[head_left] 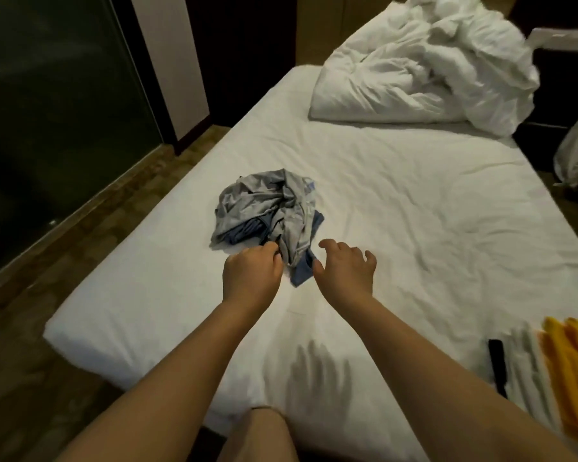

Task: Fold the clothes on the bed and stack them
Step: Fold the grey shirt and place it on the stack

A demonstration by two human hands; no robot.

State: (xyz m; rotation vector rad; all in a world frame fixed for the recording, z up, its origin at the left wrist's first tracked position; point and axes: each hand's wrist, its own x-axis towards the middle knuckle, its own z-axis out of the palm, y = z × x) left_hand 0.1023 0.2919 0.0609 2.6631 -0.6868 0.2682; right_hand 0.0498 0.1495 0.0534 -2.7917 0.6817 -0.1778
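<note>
A crumpled heap of clothes lies on the white bed [414, 201]: a shiny grey garment [261, 205] on top and a blue garment [302, 273] under it, poking out toward me. My left hand [252, 271] is at the heap's near edge with its fingers curled on the grey cloth. Just right of the blue garment my right hand [346, 266] hovers with fingers spread and loosely bent, holding nothing.
A rumpled white duvet [424, 65] is piled at the bed's far end. A yellow cloth [574, 371] and a black object [498, 365] lie at the near right. Floor and a dark glass wall [47, 128] run along the bed's left side.
</note>
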